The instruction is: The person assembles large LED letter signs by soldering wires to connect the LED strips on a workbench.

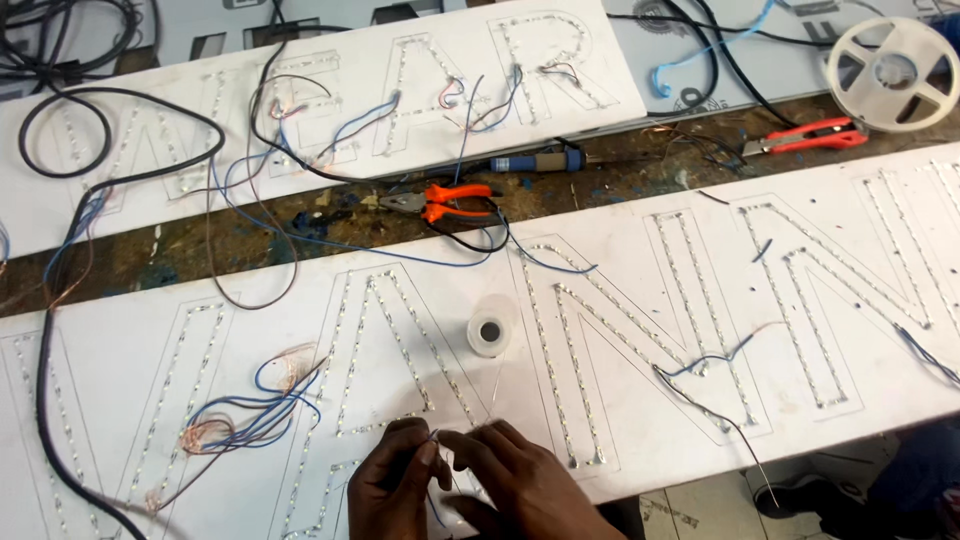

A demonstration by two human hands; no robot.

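Where the white sign panel (640, 400) ends, both hands (470, 480) pinch a thin wire (436, 436).

Left hand (392, 487) at the bottom edge, back facing up, thumb and forefinger pinched together, right hand (522, 482) just beside it, fingers curled inward toward the left fingertips (the two nearly touching), both wrists cut off by the frame

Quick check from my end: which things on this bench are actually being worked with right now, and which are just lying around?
In use:
- left hand and right hand, pinching a thin wire
- white sign panel with strip-lit letter outlines, under the hands

Lying about:
- solder spool
- orange pliers
- blue soldering iron
- red cutter
- empty white reel
- second panel
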